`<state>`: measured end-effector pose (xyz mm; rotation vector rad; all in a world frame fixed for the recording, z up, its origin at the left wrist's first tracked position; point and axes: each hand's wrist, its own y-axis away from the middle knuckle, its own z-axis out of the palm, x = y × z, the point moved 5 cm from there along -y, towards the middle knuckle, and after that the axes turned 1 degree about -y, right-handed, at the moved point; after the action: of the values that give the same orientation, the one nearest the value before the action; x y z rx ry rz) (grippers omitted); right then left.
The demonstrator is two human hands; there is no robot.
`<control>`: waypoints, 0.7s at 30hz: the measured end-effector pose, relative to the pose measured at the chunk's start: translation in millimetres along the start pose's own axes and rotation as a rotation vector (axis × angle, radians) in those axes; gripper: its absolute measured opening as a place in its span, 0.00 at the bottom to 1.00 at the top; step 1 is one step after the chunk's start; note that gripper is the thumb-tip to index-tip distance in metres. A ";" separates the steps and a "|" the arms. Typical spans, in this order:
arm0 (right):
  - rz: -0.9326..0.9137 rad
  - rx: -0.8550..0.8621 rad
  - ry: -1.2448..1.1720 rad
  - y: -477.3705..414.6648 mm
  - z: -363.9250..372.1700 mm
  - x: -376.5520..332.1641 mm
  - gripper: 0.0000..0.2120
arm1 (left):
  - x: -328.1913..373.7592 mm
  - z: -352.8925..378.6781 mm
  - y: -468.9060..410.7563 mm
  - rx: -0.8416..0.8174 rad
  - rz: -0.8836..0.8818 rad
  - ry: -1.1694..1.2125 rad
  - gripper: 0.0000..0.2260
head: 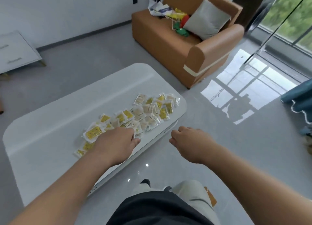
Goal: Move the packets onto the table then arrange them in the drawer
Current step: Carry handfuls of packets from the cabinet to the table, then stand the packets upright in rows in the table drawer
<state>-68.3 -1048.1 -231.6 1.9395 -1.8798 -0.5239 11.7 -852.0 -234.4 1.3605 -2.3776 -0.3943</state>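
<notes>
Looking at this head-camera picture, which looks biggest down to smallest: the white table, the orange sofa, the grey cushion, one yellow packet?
1. white table, though it is nearest the camera, so its lead over the sofa is unsure
2. orange sofa
3. grey cushion
4. yellow packet

Table (50, 123): white glossy top with rounded corners, in front of you.
Packets (143, 113): small yellow and pale sachets, overlapping in a loose band along the edge nearest you.

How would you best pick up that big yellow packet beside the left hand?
Probably pinch the big yellow packet by its pale sealed border, from above on its left side: it lies flat, and that side faces bare table.
</notes>
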 end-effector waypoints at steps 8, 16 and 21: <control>-0.296 -0.120 0.113 -89.7 10.2 32.0 0.12 | 3.0 41.7 -31.9 -0.052 -0.318 0.205 0.14; -0.555 -0.279 0.220 -152.2 53.4 52.3 0.14 | 42.6 100.3 -48.0 -0.029 -0.669 0.474 0.12; -0.577 -0.351 0.215 -185.8 102.3 48.1 0.13 | 45.6 164.4 -71.4 -0.082 -0.729 0.498 0.11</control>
<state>39.0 -1093.1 -415.3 2.1684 -1.0008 -0.7160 -28.8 -917.5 -402.5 1.9779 -1.4101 -0.2838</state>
